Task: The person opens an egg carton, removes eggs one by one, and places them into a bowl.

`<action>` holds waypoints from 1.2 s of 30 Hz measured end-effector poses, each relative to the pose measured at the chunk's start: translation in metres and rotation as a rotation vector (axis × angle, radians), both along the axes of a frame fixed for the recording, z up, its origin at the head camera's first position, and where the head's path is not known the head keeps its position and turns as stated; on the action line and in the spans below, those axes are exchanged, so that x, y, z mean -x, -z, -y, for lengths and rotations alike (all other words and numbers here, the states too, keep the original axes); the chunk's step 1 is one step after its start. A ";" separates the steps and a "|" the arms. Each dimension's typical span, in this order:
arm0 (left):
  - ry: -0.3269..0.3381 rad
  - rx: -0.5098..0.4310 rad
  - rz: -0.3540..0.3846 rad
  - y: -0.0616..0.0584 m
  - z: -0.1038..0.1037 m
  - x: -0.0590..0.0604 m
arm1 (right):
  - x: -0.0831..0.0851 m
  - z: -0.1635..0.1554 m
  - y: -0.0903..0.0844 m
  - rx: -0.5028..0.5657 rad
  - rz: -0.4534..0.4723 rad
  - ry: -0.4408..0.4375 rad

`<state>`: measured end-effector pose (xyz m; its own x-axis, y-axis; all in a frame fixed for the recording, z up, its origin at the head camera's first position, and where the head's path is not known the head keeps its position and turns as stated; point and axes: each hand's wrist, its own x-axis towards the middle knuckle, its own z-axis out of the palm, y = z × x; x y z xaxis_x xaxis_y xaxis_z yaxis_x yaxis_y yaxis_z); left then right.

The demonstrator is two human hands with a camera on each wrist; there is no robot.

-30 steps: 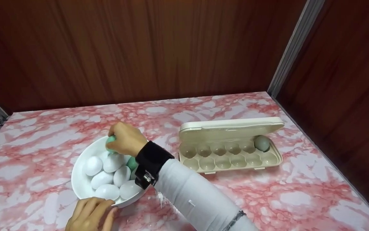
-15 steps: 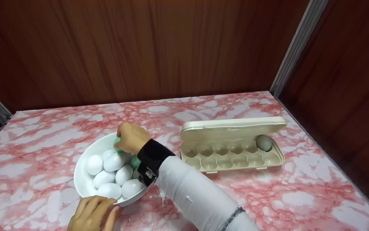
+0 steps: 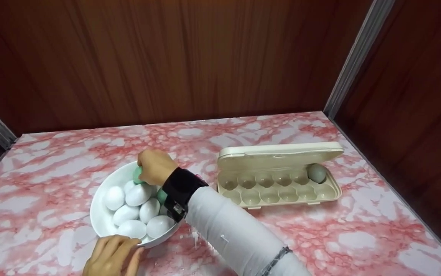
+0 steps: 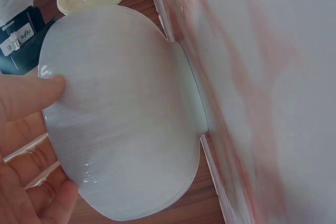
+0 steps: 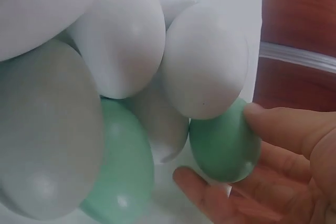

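A white bowl (image 3: 101,214) stands at the left, filled with white eggs (image 3: 132,229) and a few green and grey ones. My right hand (image 3: 157,167) reaches over its far side and holds a green egg (image 5: 226,148) between thumb and fingers. In the right wrist view this egg lies against a white egg (image 5: 205,61), and a second green egg (image 5: 122,166) sits nearby. At the near rim, my left hand (image 3: 109,255) holds the bowl. The left wrist view shows its thumb and fingertips on the bowl's outer wall (image 4: 126,114).
To the right stands a cream egg carton (image 3: 278,205) with its lid (image 3: 282,149) raised. One grey-green egg (image 3: 316,173) sits in the far right cup of its back row. Dark wood panels (image 3: 174,61) close off the back and right of the marbled table (image 3: 358,237).
Over the second my right hand shifts slightly at the bowl's far side, with the green egg at its fingers throughout. My left hand stays on the near rim. The view itself drifts a little.
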<state>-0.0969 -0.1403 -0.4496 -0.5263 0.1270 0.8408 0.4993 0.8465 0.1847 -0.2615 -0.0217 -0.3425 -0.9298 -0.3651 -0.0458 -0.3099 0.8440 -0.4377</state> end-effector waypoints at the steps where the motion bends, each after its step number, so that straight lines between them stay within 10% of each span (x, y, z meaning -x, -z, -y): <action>1: -0.001 0.000 0.004 0.000 0.000 0.000 | 0.000 0.001 0.000 -0.010 -0.007 -0.005; 36: 0.008 -0.010 0.009 -0.001 -0.001 -0.001 | -0.035 -0.067 -0.034 0.273 0.008 -0.081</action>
<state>-0.0958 -0.1396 -0.4482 -0.5326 0.1230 0.8374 0.5047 0.8404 0.1976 -0.2270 0.0451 -0.3084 -0.8971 -0.4382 0.0570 -0.3671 0.6674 -0.6479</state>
